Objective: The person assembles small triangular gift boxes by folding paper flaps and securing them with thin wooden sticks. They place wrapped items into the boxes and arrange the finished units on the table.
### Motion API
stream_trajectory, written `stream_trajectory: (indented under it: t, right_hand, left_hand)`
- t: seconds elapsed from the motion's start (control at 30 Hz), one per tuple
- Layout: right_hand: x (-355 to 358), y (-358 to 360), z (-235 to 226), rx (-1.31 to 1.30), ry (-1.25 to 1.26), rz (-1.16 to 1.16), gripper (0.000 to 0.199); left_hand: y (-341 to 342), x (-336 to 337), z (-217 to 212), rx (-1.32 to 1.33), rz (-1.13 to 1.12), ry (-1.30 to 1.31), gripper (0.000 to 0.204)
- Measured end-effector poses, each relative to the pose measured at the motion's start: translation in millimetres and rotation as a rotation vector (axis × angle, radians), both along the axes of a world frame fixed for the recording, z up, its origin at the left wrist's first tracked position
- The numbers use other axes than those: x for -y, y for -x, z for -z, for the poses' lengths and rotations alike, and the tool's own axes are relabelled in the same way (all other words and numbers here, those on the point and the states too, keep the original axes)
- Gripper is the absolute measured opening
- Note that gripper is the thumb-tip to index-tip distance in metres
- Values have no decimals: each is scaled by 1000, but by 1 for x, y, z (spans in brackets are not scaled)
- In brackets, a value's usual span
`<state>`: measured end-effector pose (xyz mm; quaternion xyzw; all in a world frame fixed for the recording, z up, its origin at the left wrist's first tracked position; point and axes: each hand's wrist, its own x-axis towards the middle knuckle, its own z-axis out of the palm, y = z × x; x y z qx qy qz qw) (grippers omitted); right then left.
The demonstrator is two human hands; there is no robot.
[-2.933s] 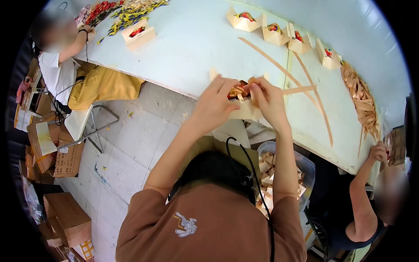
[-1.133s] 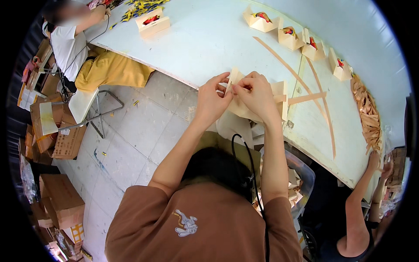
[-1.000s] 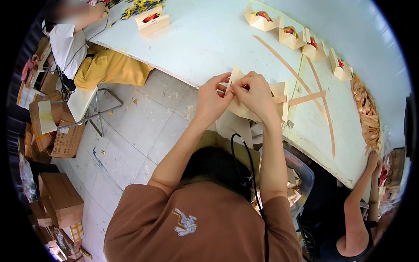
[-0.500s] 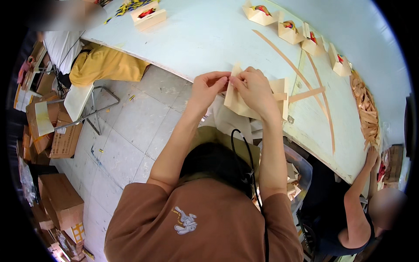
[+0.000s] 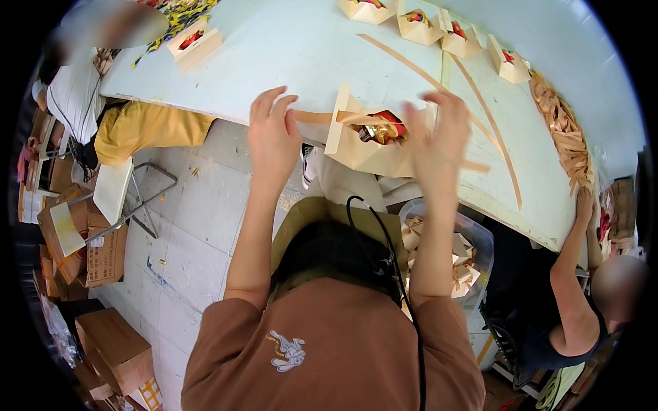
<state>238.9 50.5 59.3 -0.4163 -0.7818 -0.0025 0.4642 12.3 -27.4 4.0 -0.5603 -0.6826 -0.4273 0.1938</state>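
The cream box [image 5: 367, 156] sits open at the worktop's [image 5: 274, 55] near edge, shiny wrapped pieces [image 5: 382, 131] inside, tan ribbon [image 5: 313, 117] crossing and jutting out both ends! Left hand [image 5: 273, 140], right hand [image 5: 442, 140]: both grips wide, the right blurred. Looks like ribbon-threading; next calls for gathering both ends evenly.

My pale table [image 5: 274, 65] holds an open cream box [image 5: 373, 157] at the edge nearest me, four filled boxes [image 5: 419, 33] in a row along the far side, one more box [image 5: 199, 52] to the left near a blue-and-yellow pile [image 5: 179, 22], loose tan strips [image 5: 502, 156], and a tan ribbon heap [image 5: 565, 137] at right.
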Motion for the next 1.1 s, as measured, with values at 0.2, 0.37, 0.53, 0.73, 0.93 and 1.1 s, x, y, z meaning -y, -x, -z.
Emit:
stream_trajectory:
  t: [0.2,0.37,0.53,0.73,0.93,1.1]
  right_hand:
    - [-19,-60,41,-199,607,-95,32]
    - [-26,-59,38,-123,689,-87,37]
    - [-35,-71,30,-110,737,-102,39]
    - [-41,-129,-5,-214,947,-288,29]
    - [-44,-129,-33,-302,697,-291,23]
    - [-49,-114,-29,-622,768,-397,20]
  left_hand:
    - [-16,-24,-5,1068,649,483,27]
    - [-1,-39,6,924,509,562,28]
    - [10,-33,0,686,310,526,33]
    - [69,-8,-36,858,437,680,27]
    - [54,-12,-93,892,660,467,30]
    - [42,-38,-75,1234,1008,262,22]
